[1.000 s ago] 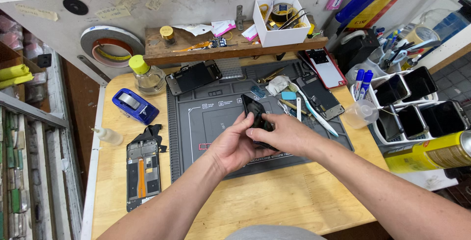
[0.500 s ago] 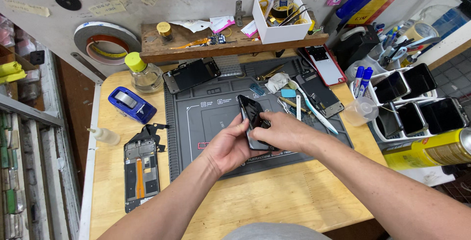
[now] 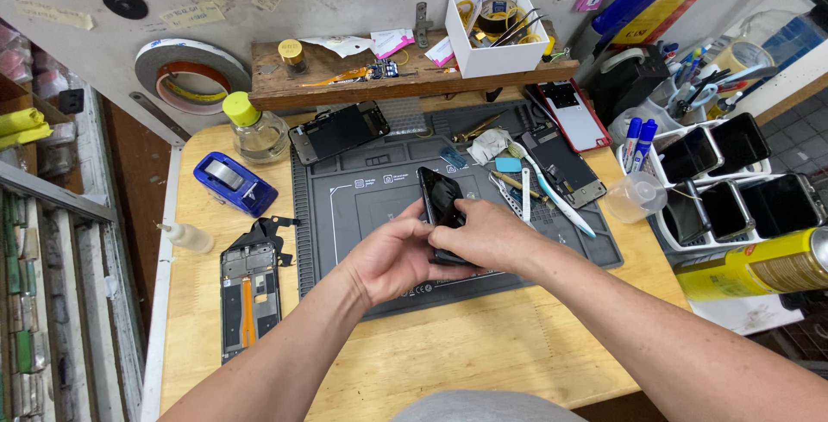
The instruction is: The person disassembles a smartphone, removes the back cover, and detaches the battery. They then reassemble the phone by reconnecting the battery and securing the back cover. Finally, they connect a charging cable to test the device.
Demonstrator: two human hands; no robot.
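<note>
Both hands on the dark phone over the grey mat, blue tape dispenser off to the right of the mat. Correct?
Not quite: in the head view the blue tape dispenser sits left of the grey mat. Both the left hand and right hand do hold the dark phone over it.

A grey work mat [image 3: 362,215] covered the wooden table [image 3: 483,362]. A blue tape dispenser [image 3: 233,182] sat left of it, near a yellow-capped glass bottle [image 3: 254,129]. An opened phone frame [image 3: 248,297] lay below. A white box [image 3: 498,32] stood on the wooden shelf [image 3: 362,86].
</note>
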